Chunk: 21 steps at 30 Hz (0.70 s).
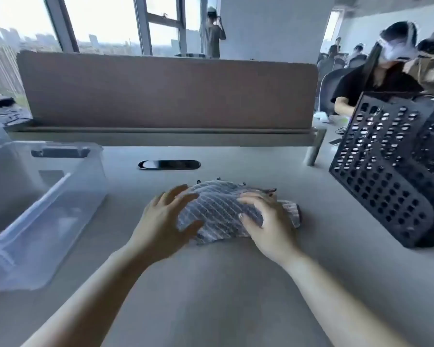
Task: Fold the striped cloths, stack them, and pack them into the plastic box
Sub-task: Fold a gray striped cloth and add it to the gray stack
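Office desk (211, 284), pale and backed by a brown partition (161, 96): a striped cloth (218, 209) lies bunched at its middle, between the clear plastic box (93, 176) on the left and a black perforated basket (386, 176) on the right, seemingly kept central so the fold can be flattened before stacking. Left hand (166, 221) presses the cloth's left edge with fingers spread; right hand (268, 221) curls over the right side, thumb and bent fingers gripping the fabric. Both forearms reach forward, wrists low over the desk
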Each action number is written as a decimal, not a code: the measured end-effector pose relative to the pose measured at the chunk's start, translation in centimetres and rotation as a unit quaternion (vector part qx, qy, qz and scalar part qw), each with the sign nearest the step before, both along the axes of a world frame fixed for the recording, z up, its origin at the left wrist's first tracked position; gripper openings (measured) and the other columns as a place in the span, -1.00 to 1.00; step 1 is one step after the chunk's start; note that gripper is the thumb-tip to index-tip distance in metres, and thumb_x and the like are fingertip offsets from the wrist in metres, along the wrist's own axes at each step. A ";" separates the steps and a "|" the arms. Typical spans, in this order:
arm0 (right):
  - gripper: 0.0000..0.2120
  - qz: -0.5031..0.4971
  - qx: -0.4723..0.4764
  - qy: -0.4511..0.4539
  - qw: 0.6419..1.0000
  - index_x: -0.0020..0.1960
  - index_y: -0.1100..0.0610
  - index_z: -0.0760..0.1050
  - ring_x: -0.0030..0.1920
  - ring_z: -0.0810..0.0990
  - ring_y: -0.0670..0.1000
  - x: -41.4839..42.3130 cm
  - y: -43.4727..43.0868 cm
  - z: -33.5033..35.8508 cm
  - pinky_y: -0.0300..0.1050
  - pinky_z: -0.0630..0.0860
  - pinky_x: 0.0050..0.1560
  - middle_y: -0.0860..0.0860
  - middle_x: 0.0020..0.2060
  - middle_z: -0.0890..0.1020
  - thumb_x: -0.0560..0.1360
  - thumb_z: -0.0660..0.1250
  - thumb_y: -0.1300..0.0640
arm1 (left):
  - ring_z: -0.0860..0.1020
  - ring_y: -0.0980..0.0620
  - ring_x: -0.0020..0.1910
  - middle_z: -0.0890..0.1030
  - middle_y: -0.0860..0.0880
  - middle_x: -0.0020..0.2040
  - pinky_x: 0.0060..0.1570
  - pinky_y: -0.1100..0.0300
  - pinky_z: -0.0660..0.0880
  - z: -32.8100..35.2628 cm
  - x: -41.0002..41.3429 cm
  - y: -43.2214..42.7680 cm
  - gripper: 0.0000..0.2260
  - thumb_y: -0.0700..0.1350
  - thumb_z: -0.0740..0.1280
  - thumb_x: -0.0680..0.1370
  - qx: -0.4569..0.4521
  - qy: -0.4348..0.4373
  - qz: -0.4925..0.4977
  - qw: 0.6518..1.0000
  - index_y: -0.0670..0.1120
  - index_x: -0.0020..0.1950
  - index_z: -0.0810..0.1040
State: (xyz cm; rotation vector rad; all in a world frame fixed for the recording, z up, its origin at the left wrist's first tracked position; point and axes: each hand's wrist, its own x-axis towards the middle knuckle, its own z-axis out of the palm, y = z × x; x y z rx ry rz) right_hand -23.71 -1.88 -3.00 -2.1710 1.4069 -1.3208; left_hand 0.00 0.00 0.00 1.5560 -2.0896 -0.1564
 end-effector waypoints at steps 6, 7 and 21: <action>-0.54 -0.099 -0.105 0.193 0.971 0.21 0.02 0.55 0.29 0.47 0.09 -0.1 -0.3 -4.1 -0.01 0.27 0.29 -0.03 0.27 0.55 0.31 0.40 0.01 | 0.22 -0.14 0.46 0.30 -0.02 0.49 0.42 -0.19 0.14 -5.6 -0.5 -0.1 -0.34 0.38 0.11 0.38 -0.068 -0.082 0.013 0.994 0.17 0.44 0.32; -0.52 -0.106 -0.107 0.208 0.966 0.23 0.01 0.54 0.31 0.46 0.11 -0.1 -0.6 -4.2 0.02 0.30 0.30 -0.01 0.28 0.54 0.31 0.40 0.02 | 0.21 -0.14 0.47 0.28 -0.01 0.50 0.43 -0.17 0.11 -5.8 -0.3 -0.5 -0.34 0.38 0.13 0.39 -0.077 -0.098 0.013 0.992 0.18 0.46 0.28; -0.65 -0.079 -0.123 0.243 0.959 -0.02 0.02 0.56 0.04 0.52 0.11 3.1 -1.8 -4.2 0.00 0.45 0.06 -0.02 0.00 0.56 0.29 0.40 -0.15 | 0.32 -0.13 0.36 0.31 0.00 0.44 0.30 -0.01 0.30 -5.9 -0.5 -2.2 -0.43 0.15 0.39 0.42 -0.082 -0.061 0.027 0.994 0.13 0.40 0.35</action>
